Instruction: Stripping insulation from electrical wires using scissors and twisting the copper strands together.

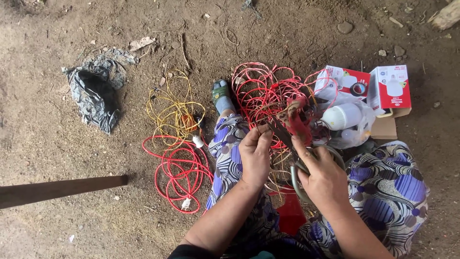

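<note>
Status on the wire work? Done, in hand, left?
Looks done: yellow coil and red coil lie aside on the dirt. In hand: left hand pinches wire, right hand grips red-handled pliers. Left: tangled red wire, white bulb unwired.

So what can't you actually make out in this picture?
- What the left hand pinches: its fingers cover it.
- The handles of the red-handled pliers: the right hand covers them.
- The dark stick: cut off by the left edge.
- The white bulb: blurred by its clear bag.
</note>
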